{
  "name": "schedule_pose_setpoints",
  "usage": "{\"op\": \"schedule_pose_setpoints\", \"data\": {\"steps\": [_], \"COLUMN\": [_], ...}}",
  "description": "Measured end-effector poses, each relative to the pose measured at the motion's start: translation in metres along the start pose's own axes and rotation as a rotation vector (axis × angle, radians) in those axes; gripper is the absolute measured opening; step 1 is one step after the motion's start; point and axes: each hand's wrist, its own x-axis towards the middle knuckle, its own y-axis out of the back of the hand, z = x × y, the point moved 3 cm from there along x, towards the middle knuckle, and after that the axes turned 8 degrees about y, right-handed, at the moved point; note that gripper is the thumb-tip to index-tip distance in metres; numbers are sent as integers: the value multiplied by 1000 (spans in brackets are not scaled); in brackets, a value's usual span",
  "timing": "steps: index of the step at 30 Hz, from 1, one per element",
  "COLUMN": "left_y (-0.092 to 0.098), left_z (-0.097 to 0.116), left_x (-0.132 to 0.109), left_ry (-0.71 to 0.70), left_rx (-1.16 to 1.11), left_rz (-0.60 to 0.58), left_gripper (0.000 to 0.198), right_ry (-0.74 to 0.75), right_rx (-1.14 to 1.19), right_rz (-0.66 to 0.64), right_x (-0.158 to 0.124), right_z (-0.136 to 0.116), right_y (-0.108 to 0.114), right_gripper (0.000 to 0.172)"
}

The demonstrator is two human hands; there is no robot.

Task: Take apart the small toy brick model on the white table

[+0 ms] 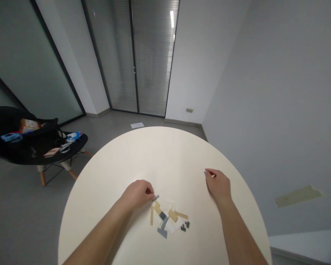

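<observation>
My left hand is closed in a pinch on a small flat grey building-brick piece, at the upper left edge of a loose pile. Farther right, above the tabletop, my right hand has its fingers pressed together. A tiny grey bit shows at its fingertips, too small to name. In the pile lie tan pieces, a long tan strip, white pieces, a dark grey piece, a grey plate and several small black pieces.
The pile rests on a round cream table. Beyond its left side stands a black chair with a bag and packets on the seat. A white sheet lies on the floor past the far edge. A grey wall rises at the right.
</observation>
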Motion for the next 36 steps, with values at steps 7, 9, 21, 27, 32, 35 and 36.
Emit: {"op": "schedule_pose_setpoints", "data": {"steps": [7,9,21,27,32,35,36], "left_y": [1,0,-3,-5,-9,-11,-11], "left_z": [13,16,14,15,21,24,25], "left_x": [-6,-7,-6,-6,-7,-7,-8], "left_ry": [-21,-67,-99,-103,-124,-140,-146], "left_rx": [185,179,154,129,77,60,52], "left_rz": [-135,-151,-195,-177,-189,-184,-180], "left_gripper": [17,17,14,14,16,18,18], "right_ry": [58,93,153,235,268,287,297], "right_rx": [158,201,344,265,282,280,281], "right_rz": [-89,-232,-1077,-1081,-1093,-1084,-1077], "right_x": [-3,-5,-56,-59,-60,-62,-62], "right_z": [-36,-49,-116,-129,-131,-130,-129], "right_y": [6,7,10,10,10,10,10], "right_gripper": [36,33,13,6,9,9,9]}}
